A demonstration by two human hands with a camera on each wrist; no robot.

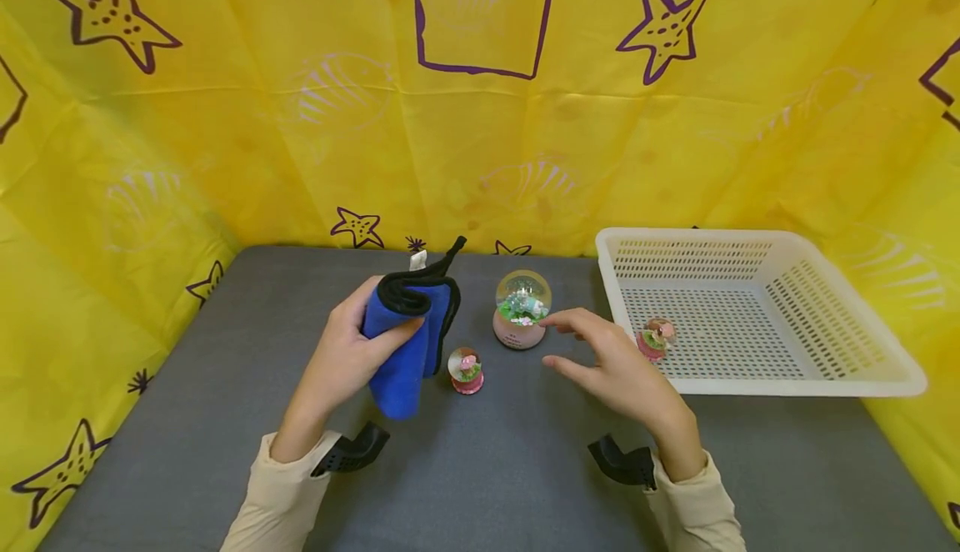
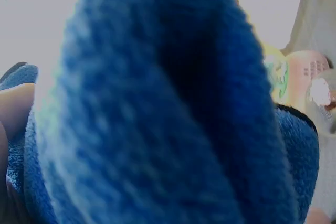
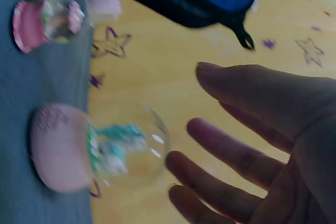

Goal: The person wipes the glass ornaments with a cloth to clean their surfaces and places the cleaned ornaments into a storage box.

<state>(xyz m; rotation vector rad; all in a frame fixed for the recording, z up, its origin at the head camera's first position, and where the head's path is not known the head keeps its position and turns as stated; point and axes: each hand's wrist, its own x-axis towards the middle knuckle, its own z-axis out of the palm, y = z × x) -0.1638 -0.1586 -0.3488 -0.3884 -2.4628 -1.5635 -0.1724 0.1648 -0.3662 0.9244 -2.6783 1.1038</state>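
My left hand (image 1: 356, 352) grips a folded blue towel (image 1: 401, 368) with black trim and a hanging loop, held over the table's left part. The towel fills most of the left wrist view. Just right of it stands a small snow globe (image 1: 467, 371) with a pink base. Behind that is a larger snow globe (image 1: 519, 310), upright on a pale pink base. My right hand (image 1: 622, 364) is beside the larger globe, fingers and thumb spread apart. Its fingertips (image 3: 176, 158) come close to the glass dome; whether they touch it I cannot tell.
A white perforated basket (image 1: 761, 387) stands on the right of the grey table (image 1: 510, 477); another small snow globe (image 1: 655, 341) sits in its left side. Beyond the small globe, the right wrist view partly shows another pink base (image 3: 102, 1). A yellow patterned curtain (image 1: 480, 135) surrounds the table.
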